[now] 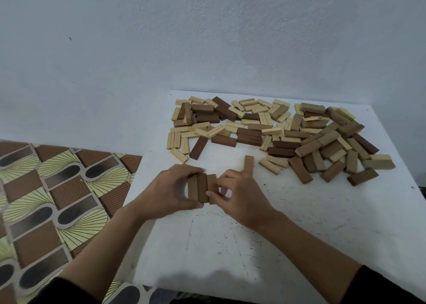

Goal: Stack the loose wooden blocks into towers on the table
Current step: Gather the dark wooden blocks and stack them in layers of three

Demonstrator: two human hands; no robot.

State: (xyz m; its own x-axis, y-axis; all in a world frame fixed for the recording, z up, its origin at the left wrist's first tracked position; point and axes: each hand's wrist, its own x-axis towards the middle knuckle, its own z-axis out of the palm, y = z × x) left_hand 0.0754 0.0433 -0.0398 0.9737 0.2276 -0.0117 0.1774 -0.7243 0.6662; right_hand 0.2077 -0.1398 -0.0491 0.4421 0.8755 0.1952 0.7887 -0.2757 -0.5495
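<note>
Floor [57, 200]: patterned covering, 9 o'clock of the table; no blocks on it.

Table [299, 234]: white, scuffed top, set against a pale wall [207, 38]. Near half bare except for the items below.

Left hand [170, 188]: fingers curled narrow around the left side of the row, thumb at its near end, fingertips over its far end. In contact, holding.

Row [202, 188]: three brown blocks lying flat, side by side and touching, long axes running 12 to 6 o'clock. One layer only; nothing rests on it. Judged to be the base course of a first tower.

Right hand [239, 195]: fingers pinched narrow on the right-hand block of the row, pressing it toward the others. Whether it grips or only nudges cannot be told.

Single block [249, 163]: brown, lying loose at 1 o'clock of the row, just beyond the right hand's fingers, partly hidden by them.

Pile [276, 131]: many pale and brown blocks, scattered and overlapping, across the far half of the table from 12 to 2 o'clock of the hands. None arranged in a tower.

Progress, by judgement: barely begun. One course being squared up; no tower stands; nearly the whole stock remains to be stacked.
</note>
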